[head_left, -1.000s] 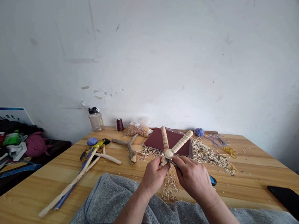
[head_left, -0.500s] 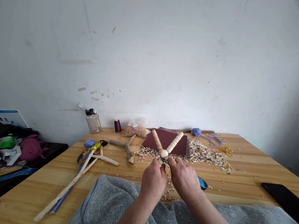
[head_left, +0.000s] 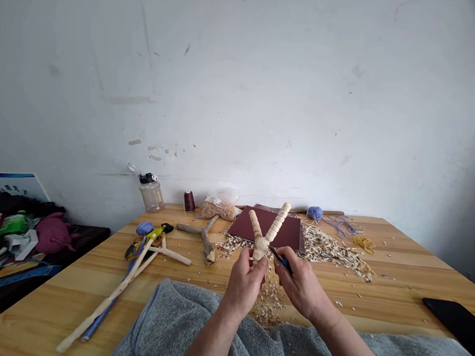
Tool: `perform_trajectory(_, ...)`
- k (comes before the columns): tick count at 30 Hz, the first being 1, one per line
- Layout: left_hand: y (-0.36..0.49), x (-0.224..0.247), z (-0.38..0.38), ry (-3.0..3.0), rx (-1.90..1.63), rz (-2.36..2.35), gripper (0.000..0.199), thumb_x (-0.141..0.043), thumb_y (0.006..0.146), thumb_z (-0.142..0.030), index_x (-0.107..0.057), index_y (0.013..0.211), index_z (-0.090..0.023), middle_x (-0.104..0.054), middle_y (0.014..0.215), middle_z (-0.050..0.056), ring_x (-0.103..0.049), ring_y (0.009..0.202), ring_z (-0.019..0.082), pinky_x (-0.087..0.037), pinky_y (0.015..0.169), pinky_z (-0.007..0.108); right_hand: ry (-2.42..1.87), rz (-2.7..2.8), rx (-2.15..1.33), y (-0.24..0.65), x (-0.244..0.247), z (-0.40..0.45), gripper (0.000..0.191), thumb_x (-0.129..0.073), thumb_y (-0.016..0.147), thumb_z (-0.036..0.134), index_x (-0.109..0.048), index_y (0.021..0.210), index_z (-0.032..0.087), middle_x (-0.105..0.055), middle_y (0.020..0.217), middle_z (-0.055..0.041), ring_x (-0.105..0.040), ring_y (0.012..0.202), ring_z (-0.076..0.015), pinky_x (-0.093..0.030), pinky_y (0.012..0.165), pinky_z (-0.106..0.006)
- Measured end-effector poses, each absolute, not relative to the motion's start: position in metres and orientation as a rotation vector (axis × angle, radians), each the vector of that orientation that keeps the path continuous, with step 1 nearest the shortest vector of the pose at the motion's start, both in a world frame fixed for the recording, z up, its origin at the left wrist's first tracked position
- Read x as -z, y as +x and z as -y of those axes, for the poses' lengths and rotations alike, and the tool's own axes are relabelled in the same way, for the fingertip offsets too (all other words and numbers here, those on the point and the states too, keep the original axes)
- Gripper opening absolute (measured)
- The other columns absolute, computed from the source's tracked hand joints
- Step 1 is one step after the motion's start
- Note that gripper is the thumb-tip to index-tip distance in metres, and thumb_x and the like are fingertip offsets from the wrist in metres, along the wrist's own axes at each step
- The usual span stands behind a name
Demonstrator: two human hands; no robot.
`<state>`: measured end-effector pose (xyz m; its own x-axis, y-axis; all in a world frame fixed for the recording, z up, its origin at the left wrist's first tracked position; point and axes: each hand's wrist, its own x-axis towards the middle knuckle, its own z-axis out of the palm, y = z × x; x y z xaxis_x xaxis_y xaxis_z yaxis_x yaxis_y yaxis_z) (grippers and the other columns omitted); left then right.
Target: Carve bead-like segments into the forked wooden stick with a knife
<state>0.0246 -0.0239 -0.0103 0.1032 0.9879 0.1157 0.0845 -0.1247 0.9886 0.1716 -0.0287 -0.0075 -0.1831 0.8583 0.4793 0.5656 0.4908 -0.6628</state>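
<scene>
A pale, peeled Y-shaped stick (head_left: 277, 225) with rings cut round both prongs stands upright over the table's middle. My left hand (head_left: 245, 282) is closed round its lower end. In my right hand (head_left: 301, 285) is a carving knife (head_left: 283, 260) with a dark and blue handle; its blade tip is at or close to the fork's right side. Behind the fork lie dark red sheets (head_left: 272, 230) on the table, with wood shavings (head_left: 333, 251) around them.
A grey towel (head_left: 182, 318) covers the near edge. Wooden forked sticks (head_left: 127, 280) and a bark-covered branch (head_left: 207, 240) lie left. Behind are a bottle (head_left: 151, 193), thread spool (head_left: 189, 201), plastic bag (head_left: 220, 204) and purple yarn (head_left: 315, 212). A black flat object (head_left: 454, 322) lies right.
My right hand has moved right, away from my left hand, and the knife now shows between it and the fork. The forked stick has turned somewhat.
</scene>
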Motion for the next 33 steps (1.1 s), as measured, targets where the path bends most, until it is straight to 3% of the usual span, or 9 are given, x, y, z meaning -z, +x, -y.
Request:
perform_trajectory(4, 0.0223, 0.0067, 0.0243, 1.487, -1.147, -1.102, 0.027, -0.046, 0.083, -0.048, -0.045, 0.086, -0.021, -0.041, 0.055, -0.009, -0.037, 0.039, 0.007, -0.031, 0.04, 0.019, -1.219, 2.045, -0.109, 0.1707, 0.0072, 0.0295, 0.025, -0.033, 0.092, 0.031, -0.055, 0.095, 0.02, -0.064, 0.083, -0.0048, -0.06, 0.071, -0.0144, -0.039, 0.062, -0.024)
perform_trajectory(8, 0.0211, 0.0026, 0.0257, 1.76, -1.178, -1.269, 0.022, -0.045, 0.085, -0.041, -0.052, 0.084, -0.02, -0.051, 0.059, -0.004, -0.047, 0.048, 0.01, -0.034, 0.047, 0.021, -1.342, 2.12, 0.154, 0.171, 0.0082, 0.0297, 0.028, -0.032, 0.093, 0.03, -0.058, 0.096, 0.021, -0.066, 0.085, -0.0047, -0.06, 0.067, -0.014, -0.035, 0.057, -0.023)
perform_trajectory(12, 0.0206, 0.0013, 0.0283, 2.102, -1.224, -1.605, 0.016, -0.048, 0.084, -0.027, -0.057, 0.095, -0.021, -0.066, 0.08, 0.003, -0.059, 0.072, 0.018, -0.038, 0.062, 0.026, -1.374, 1.989, 0.132, 0.1705, 0.007, 0.0306, 0.029, -0.031, 0.093, 0.031, -0.056, 0.1, 0.02, -0.066, 0.085, -0.0051, -0.061, 0.068, -0.014, -0.036, 0.058, -0.023)
perform_trajectory(16, 0.0211, 0.0036, 0.0285, 2.226, -1.157, -1.787, 0.017, -0.047, 0.084, -0.023, -0.058, 0.096, -0.021, -0.067, 0.086, 0.006, -0.061, 0.078, 0.021, -0.039, 0.065, 0.028, -1.386, 2.059, 0.076, 0.1679, 0.0081, 0.0306, 0.026, -0.033, 0.092, 0.032, -0.057, 0.094, 0.021, -0.065, 0.08, -0.0036, -0.06, 0.067, -0.0138, -0.035, 0.058, -0.023)
perform_trajectory(26, 0.0207, 0.0029, 0.0269, 2.153, -1.137, -1.798, 0.015, -0.048, 0.083, -0.024, -0.059, 0.093, -0.021, -0.067, 0.082, 0.006, -0.061, 0.076, 0.021, -0.037, 0.063, 0.028, -1.452, 1.973, 0.097, 0.1621, 0.0138, 0.0304, 0.024, -0.034, 0.092, 0.031, -0.056, 0.093, 0.021, -0.066, 0.08, -0.0038, -0.061, 0.063, -0.0145, -0.033, 0.054, -0.023)
perform_trajectory(33, 0.0176, 0.0028, 0.0242, 2.003, -1.198, -1.648, 0.013, -0.048, 0.083, -0.029, -0.058, 0.081, -0.02, -0.064, 0.07, 0.003, -0.056, 0.064, 0.017, -0.034, 0.056, 0.024, -1.402, 1.965, 0.104, 0.1636, 0.0156, 0.0285, 0.023, -0.034, 0.092, 0.032, -0.055, 0.093, 0.02, -0.066, 0.078, -0.0033, -0.062, 0.065, -0.0149, -0.034, 0.055, -0.023)
